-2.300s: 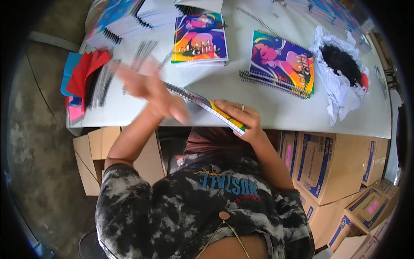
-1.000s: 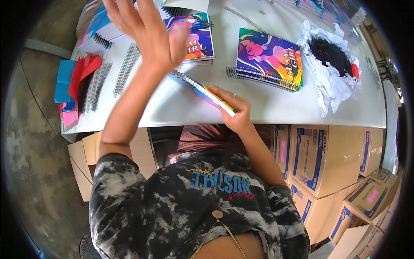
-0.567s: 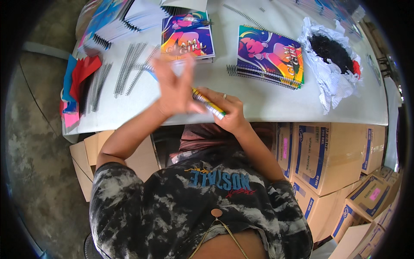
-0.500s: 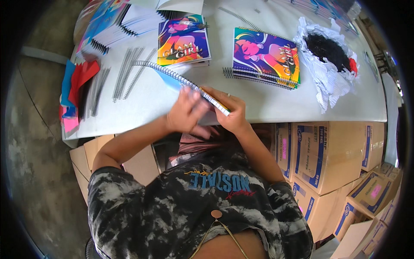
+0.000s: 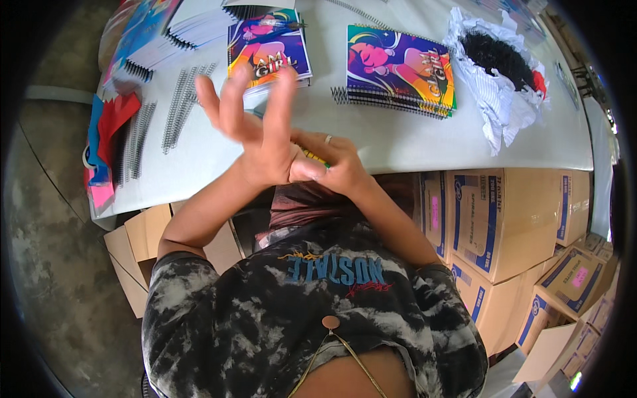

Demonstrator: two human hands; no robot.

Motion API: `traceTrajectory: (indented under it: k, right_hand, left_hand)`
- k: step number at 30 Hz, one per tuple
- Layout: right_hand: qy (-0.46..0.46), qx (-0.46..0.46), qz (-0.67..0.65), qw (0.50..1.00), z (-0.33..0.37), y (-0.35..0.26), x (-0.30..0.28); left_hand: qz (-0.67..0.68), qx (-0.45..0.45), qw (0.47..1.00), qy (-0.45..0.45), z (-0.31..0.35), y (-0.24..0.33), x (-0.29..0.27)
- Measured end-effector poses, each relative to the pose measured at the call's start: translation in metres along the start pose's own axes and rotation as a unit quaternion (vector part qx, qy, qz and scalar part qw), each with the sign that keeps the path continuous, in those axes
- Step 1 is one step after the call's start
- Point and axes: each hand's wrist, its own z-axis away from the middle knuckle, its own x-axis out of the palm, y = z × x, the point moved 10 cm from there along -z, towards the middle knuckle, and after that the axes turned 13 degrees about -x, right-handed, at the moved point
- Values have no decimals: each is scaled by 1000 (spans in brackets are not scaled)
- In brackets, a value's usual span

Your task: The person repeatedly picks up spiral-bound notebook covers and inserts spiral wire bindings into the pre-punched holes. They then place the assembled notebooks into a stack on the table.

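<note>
At the table's near edge my right hand [image 5: 335, 162] is closed around a spiral notebook [image 5: 314, 157], of which only a sliver of yellow and dark cover shows. My left hand [image 5: 255, 136] stands in front of it with fingers spread upward, its thumb side against the notebook and right hand. Most of the notebook and its coil are hidden behind my left hand. Beyond my left fingers lies a stack of colourful spiral notebooks [image 5: 269, 50]. Another stack of notebooks [image 5: 398, 69] sits farther right, with loose coils at its near left corner.
Loose wire coils [image 5: 179, 109] lie on the white table [image 5: 398, 146], left of my hands. Red and blue scraps [image 5: 113, 132] hang at its left edge. Crumpled white paper [image 5: 494, 126] holds a black tangle [image 5: 497, 53]. Cardboard boxes [image 5: 507, 219] are stacked below right.
My left hand has risen from the notebook's coil, and its fingers have spread. The notebook, seen edge-on before with its coil exposed, is now mostly hidden. My right hand keeps its hold.
</note>
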Motion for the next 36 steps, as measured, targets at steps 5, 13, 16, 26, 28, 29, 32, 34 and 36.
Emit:
traceTrajectory:
  k: [5,13,16,26,28,29,32,34,36]
  right_hand:
    - [79,-1,-1,997,-4,3,-19]
    - [-61,-79,184,978,-77,-83,-60]
    - [-99,139,164,971,-66,-28,-81]
    - [126,261,-36,956,-18,4,-87]
    - [95,208,50,972,-24,-6,-86]
    - [79,186,109,973,-28,-11,-87]
    - [73,190,109,973,-31,-13,-96]
    - [138,202,70,967,-37,-23,-125]
    - [202,64,212,954,-49,-57,-172]
  left_hand:
    - [41,-13,998,-36,37,6,26]
    - [310,-428,849,-9,-44,-18,-63]
    - [456,-522,720,26,-26,-62,-23]
    - [590,-424,665,-171,-52,-59,27]
    - [560,-409,695,-189,-51,-69,35]
    - [547,-416,700,-196,-51,-72,38]
    - [509,-409,729,-206,-62,-61,37]
    - [433,-351,809,-185,-77,-48,25]
    - [364,-348,852,-145,-87,-56,17]
